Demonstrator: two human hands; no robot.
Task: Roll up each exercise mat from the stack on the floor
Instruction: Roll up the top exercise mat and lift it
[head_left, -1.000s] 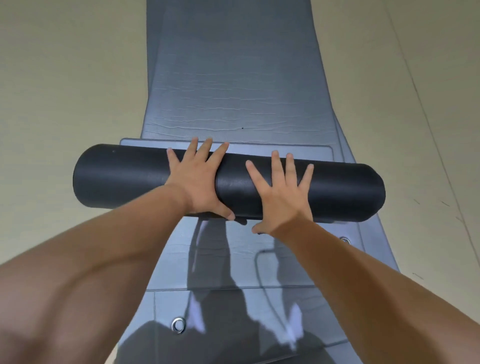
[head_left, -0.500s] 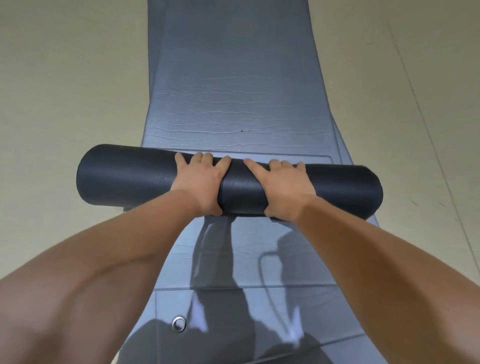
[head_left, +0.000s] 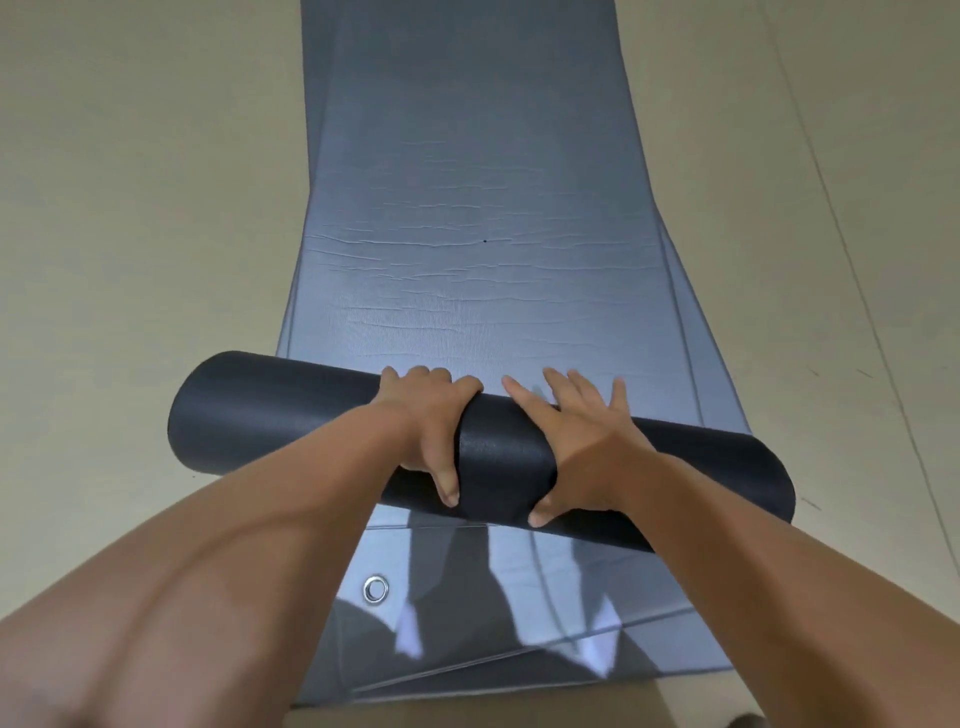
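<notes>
A black roll of exercise mat (head_left: 270, 410) lies crosswise on the stack of grey mats (head_left: 467, 182) spread flat on the floor. My left hand (head_left: 431, 415) grips the roll just left of its middle, fingers curled over the far side and thumb on the near side. My right hand (head_left: 576, 441) presses flat on top of the roll right of the middle, fingers spread and straight, thumb down on the near side. The roll's right end (head_left: 769, 483) hangs past the mats' edge.
Beige floor (head_left: 130, 208) lies on both sides of the mats. A metal eyelet (head_left: 375, 588) sits in the near left corner of a lower mat. Offset edges of lower mats (head_left: 691, 322) show on the right.
The roll has moved farther along the mat, away from me. My right hand has gone from curled over the roll to flat with fingers spread; my left hand stays curled round it.
</notes>
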